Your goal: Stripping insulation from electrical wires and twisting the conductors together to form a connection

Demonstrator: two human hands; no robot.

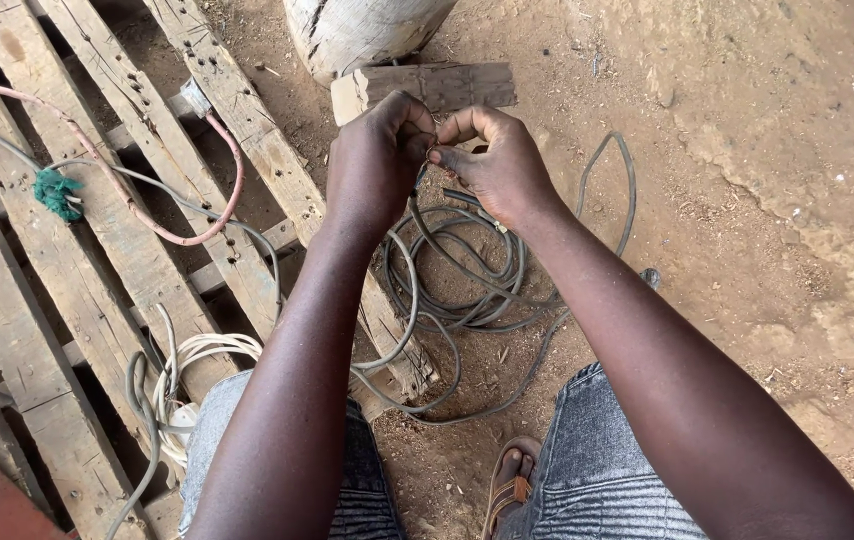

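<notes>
The left hand [379,150] and right hand [497,165] meet above the dirt floor [747,250], fingers pinched on the end of a thin grey cable [467,275]. Its tip, seemingly between the fingertips, is hidden; the rest hangs to loose coils beside a weathered wooden pallet [97,250].

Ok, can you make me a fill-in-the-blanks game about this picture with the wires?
1. Both hands, the left hand and the right hand, pinch the end of a ____ cable.
2. That cable lies coiled on the ____ ground.
3. The pink cable lies across a wooden ____.

Missing words: grey; dirt; pallet
</notes>
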